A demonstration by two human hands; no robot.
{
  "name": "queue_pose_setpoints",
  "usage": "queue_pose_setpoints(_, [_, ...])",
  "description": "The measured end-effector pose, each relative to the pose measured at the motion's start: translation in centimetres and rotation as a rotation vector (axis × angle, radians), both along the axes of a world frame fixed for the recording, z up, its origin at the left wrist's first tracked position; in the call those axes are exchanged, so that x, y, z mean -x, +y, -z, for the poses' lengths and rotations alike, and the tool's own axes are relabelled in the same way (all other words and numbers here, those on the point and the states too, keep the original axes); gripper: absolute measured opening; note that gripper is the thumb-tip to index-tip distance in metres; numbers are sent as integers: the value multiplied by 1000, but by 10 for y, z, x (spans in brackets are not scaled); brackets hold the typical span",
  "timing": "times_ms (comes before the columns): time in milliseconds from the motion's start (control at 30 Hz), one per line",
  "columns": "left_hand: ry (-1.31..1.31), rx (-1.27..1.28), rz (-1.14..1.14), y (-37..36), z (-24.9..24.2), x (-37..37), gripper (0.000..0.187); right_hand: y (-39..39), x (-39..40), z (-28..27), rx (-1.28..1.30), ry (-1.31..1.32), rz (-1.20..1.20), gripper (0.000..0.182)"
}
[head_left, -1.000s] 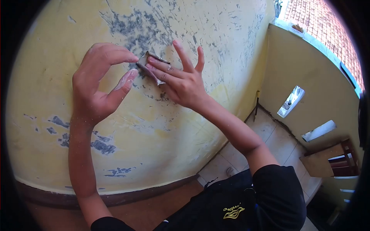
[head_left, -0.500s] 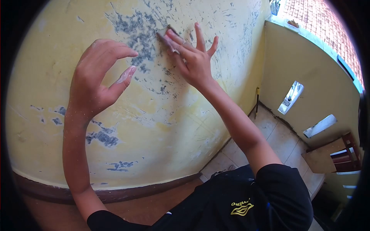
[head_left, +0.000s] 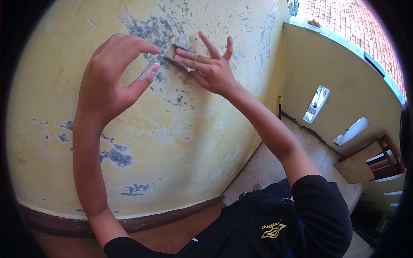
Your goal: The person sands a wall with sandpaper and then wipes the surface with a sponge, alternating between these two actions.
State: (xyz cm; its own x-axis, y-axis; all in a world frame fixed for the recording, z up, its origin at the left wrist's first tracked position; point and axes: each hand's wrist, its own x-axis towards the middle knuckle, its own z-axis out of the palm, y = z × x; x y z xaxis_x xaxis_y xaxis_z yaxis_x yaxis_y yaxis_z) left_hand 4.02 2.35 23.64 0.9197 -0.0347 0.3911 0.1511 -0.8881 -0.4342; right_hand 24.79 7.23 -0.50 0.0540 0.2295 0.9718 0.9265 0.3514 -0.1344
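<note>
My right hand [head_left: 211, 69] presses a small folded piece of sandpaper [head_left: 171, 52] against the yellow wall [head_left: 185, 159]. Two fingertips lie over the sheet, while the other fingers spread away from the wall. Dark grey patches [head_left: 150, 28] of worn paint surround the sandpaper. To its left, my left hand [head_left: 114, 75] is raised in front of the wall, fingers curved and thumb apart, with nothing between them. White dust coats its thumb.
A low wall [head_left: 301, 69] with slot openings stands at the right, with a wooden piece of furniture [head_left: 365, 165] at its foot. Pale tiles [head_left: 264, 161] cover the floor there. A dark brown baseboard [head_left: 142, 221] runs along the wall's bottom.
My right hand has slid the sandpaper down and left across the wall. My left hand has shifted slightly up and right in view, still open; the view itself has turned a little.
</note>
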Motion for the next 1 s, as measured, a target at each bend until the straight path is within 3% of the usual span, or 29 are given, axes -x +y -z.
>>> queue_pose_setpoints(33, [16, 5, 5, 2, 3, -2, 24, 6, -10, -11, -18, 205, 26, 48])
queue_pose_setpoints(133, [31, -23, 9, 12, 8, -4, 24, 3, 33, -5, -57, 294, -163, 44])
queue_pose_setpoints(167, [28, -54, -1, 16, 9, -3, 24, -6, 29, 3, 73, 27, -101, 42])
queue_pose_setpoints(267, [12, -43, 23, 21, 7, 0, 24, 5, -19, -26, -29, 22, 21, 43])
queue_pose_setpoints(333, [18, -42, 20, 15, 13, -3, 24, 11, -8, -30, -55, 163, 13, 43])
queue_pose_setpoints(433, [60, -55, 41, 9, 7, -6, 24, -11, 17, -9, 72, -156, -131, 41])
queue_pose_setpoints(567, [-9, -51, 103, 24, 6, -3, 23, 13, -29, -38, -96, 60, -26, 47])
queue_pose_setpoints(600, [-33, -85, 110, 26, 7, 1, 23, 7, -19, -24, -70, 60, -36, 47])
queue_pose_setpoints(700, [-25, -128, 112, 24, 8, 3, 22, 2, -23, -15, 5, -321, -90, 45])
queue_pose_setpoints(733, [11, -154, 112, 22, 10, 2, 23, 8, -34, -26, 13, -321, -89, 45])
queue_pose_setpoints(800, [8, -103, 121, 24, 11, 3, 22, 17, -57, -52, -82, -150, 26, 44])
queue_pose_setpoints(867, [1, -79, 120, 23, 8, 5, 22, 19, -28, -45, -90, 102, -131, 44])
queue_pose_setpoints(967, [11, -142, 86, 24, 1, 2, 21, 1, -17, -25, 35, -345, -161, 43])
queue_pose_setpoints(1000, [-2, -99, 101, 22, 0, 0, 21, 3, -24, -29, 35, -332, -168, 43])
